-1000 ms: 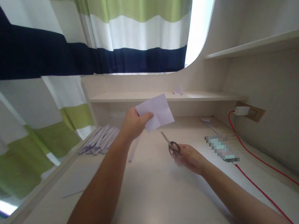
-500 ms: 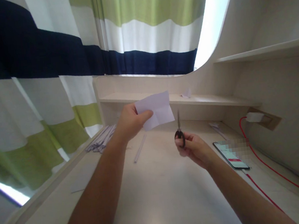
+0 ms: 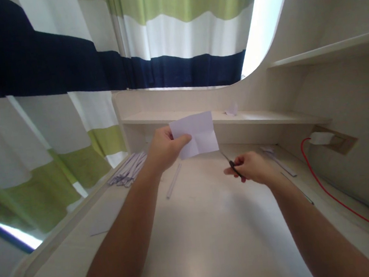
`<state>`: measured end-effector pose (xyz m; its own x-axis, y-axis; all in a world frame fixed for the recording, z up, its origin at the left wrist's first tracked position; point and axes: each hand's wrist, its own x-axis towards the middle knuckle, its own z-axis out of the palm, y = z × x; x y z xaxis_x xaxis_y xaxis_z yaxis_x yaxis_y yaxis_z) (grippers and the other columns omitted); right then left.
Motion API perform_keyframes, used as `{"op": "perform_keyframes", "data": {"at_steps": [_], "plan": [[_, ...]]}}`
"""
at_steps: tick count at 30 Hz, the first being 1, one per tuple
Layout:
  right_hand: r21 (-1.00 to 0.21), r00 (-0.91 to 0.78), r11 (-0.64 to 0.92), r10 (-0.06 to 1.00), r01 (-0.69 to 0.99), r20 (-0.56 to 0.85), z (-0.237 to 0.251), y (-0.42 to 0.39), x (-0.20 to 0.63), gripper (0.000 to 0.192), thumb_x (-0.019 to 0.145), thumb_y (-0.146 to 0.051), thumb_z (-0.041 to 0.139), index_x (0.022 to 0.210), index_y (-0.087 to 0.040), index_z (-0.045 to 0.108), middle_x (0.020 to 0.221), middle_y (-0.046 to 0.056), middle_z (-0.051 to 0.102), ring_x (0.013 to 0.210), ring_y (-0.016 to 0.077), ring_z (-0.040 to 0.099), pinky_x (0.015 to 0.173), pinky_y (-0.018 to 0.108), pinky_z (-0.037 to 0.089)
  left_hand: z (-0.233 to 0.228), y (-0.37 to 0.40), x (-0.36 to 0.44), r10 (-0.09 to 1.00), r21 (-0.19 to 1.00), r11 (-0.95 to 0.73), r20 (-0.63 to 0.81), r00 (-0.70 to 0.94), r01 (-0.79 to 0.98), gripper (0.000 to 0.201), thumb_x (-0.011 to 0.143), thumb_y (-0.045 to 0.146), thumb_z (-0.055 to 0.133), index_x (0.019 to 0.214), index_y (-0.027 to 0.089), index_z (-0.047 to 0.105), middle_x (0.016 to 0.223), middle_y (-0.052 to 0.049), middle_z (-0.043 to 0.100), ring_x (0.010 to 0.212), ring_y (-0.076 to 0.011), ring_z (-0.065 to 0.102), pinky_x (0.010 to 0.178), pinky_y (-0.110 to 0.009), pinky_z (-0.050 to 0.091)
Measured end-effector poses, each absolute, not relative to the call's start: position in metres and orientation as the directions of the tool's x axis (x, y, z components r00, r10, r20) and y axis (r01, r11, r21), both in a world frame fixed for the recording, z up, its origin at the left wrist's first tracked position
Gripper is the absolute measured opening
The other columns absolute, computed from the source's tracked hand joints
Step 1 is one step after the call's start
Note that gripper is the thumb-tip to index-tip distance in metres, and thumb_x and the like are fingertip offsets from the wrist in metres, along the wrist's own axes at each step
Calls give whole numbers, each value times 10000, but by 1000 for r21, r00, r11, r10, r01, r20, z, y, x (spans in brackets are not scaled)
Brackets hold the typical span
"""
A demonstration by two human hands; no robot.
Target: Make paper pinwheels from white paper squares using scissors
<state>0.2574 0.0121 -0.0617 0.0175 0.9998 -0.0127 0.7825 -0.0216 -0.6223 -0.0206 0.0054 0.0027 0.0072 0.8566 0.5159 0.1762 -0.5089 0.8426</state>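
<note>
Above desk (image 3: 196, 244): left hand (image 3: 164, 149) pinches paper (image 3: 197, 133) at edge, right hand (image 3: 252, 167) clamped on scissors (image 3: 231, 163) — blades near lower corner. Best: paper taut, blades square to edge.

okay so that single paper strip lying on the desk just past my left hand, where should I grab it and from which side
Pinch the paper strip near its middle, coming from above with fingers across its narrow width. It lies flat on the desk, long and thin, running away from you, apart from the pile of strips. Flat paper probably needs a fingertip to lift one long edge first.
</note>
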Motion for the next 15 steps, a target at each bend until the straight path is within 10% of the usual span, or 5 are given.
{"op": "perform_keyframes", "data": {"at_steps": [5, 15], "plan": [[-481, 12, -149, 961, 864, -276, -126, 10, 260, 222, 673, -252, 864, 648, -183, 655, 543, 67, 710, 412, 203, 652, 437, 280, 437, -5, 15, -10, 884, 868, -466, 462, 67, 171, 240, 721, 307, 782, 899, 154, 831, 921, -77, 820, 824, -229, 750, 662, -284, 565], [-496, -97, -110, 923, 861, -373, -149, 2, 262, 170, 684, -227, 807, 726, -198, 644, 549, 22, 701, 454, 191, 675, 430, 251, 469, -19, 24, 5, 892, 838, -452, 421, 167, 304, 190, 758, 313, 722, 817, 153, 807, 842, -52, 802, 735, -198, 719, 597, -257, 506]]}}
